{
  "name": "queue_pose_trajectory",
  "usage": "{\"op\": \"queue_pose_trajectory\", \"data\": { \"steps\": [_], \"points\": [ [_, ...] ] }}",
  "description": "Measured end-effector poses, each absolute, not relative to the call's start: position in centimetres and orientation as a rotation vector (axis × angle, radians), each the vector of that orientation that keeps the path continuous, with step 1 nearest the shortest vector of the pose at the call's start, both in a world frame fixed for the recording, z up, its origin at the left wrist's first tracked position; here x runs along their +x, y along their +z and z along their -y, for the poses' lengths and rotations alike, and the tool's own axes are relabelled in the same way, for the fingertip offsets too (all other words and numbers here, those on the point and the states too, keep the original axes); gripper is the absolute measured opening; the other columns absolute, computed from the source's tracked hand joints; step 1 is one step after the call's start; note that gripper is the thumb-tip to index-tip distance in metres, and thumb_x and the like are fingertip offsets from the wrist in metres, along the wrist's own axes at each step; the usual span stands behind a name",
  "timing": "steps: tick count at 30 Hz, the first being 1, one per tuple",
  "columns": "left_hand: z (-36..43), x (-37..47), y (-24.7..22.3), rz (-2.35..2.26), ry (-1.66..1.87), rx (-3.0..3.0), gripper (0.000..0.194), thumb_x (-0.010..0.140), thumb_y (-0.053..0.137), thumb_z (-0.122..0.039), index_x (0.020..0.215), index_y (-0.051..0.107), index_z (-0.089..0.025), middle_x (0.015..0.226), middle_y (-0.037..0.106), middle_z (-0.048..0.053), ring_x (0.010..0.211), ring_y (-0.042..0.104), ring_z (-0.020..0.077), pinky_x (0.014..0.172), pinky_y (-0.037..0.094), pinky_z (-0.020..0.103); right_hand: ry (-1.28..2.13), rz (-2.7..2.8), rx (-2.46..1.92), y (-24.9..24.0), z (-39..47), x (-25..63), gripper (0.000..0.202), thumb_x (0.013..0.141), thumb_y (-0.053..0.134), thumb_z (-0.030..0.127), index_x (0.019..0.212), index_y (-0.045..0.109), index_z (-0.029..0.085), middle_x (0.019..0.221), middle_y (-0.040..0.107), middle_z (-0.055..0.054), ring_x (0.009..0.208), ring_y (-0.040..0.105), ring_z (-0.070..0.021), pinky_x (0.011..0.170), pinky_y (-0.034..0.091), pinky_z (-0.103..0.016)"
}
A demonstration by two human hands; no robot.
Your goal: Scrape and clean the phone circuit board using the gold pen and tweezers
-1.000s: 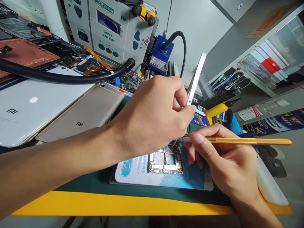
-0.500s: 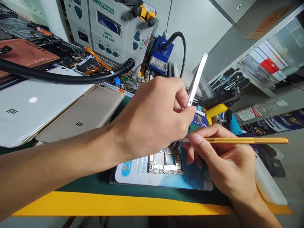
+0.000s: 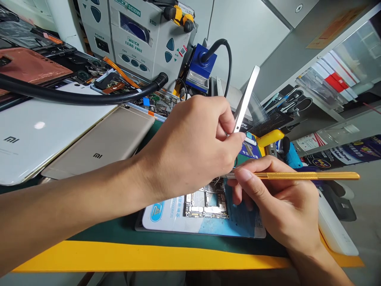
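Note:
My left hand (image 3: 193,143) is closed on silver tweezers (image 3: 246,99), whose broad end rises up to the right; their tips are hidden under the hand. Between the thumb and fingers of my right hand (image 3: 276,194) lies a gold pen-like tool (image 3: 309,175), nearly level, its silver end pointing left under my left hand. Just below both hands, a circuit board (image 3: 205,210) rests on a white and blue pad (image 3: 178,222). My left hand covers the board's upper part.
Two phones (image 3: 50,131) and a thick black hose (image 3: 89,97) lie at the left. A grey QUICK station (image 3: 137,43) stands behind, beside a blue iron holder (image 3: 201,67). A yellow-handled tool (image 3: 270,138) and a plastic bottle (image 3: 327,137) are at the right.
The whole view has shifted very slightly, with things a little further left. Both hands keep the same hold and nearly the same pose.

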State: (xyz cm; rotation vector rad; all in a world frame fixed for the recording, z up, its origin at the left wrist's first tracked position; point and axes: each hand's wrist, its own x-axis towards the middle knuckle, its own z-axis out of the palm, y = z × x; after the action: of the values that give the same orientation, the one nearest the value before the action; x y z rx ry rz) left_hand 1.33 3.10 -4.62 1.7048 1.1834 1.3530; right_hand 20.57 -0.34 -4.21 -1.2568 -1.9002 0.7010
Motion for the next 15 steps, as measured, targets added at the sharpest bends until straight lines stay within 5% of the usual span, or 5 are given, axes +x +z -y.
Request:
{"op": "queue_pose_trajectory", "data": {
  "steps": [15],
  "points": [
    [-3.13,1.09,-4.48,-1.167,1.312,1.719,0.018,0.086,0.075,-0.036,0.078,0.066,-0.022,0.063,0.071,-0.005,0.055,0.065,0.0117,0.048,0.051,0.025,0.677,1.92,-1.261,-4.01,0.4,20.5,0.017,0.095,0.076,0.03,0.08,0.075,0.023,0.056,0.07,0.003,0.041,0.055,-0.0099,0.04,0.048,-0.02]
  ]
}}
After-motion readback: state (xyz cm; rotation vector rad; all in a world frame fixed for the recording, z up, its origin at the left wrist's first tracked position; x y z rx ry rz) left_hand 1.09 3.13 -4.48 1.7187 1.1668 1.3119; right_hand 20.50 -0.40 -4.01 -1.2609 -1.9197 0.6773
